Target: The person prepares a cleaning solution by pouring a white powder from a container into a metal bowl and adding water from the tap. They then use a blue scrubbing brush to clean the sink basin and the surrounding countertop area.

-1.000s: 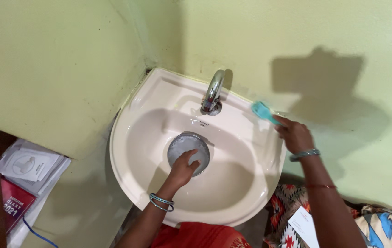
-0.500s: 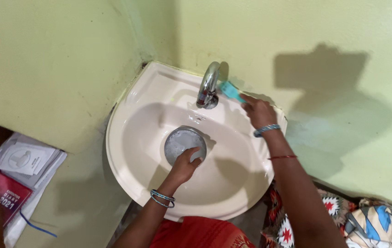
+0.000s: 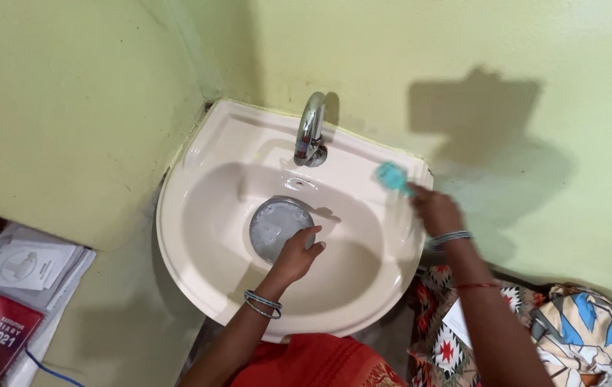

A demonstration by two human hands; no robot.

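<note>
Round steel bowl (image 3: 276, 228), grey, soapy film inside, sits at the bottom of the cream corner sink (image 3: 198, 236) over the drain, tilted a little. Small teal brush (image 3: 393, 176), bristle head up, above the sink's right rim. Half a second back the brush was up against the chrome tap (image 3: 310, 133); now it is pulled away to the right and lower, well apart from the tap. Bowl and left hand barely moved. Left hand (image 3: 297, 256) reaches in from below, grip clamped on the bowl's near-right rim, thumb over the edge, bangles at the wrist. Right hand (image 3: 435, 210) hovers over the right rim, grip closed around the brush handle, wrist bent, forearm coming up from lower right. Papers and a red book (image 3: 6, 326) lie lower left.
</note>
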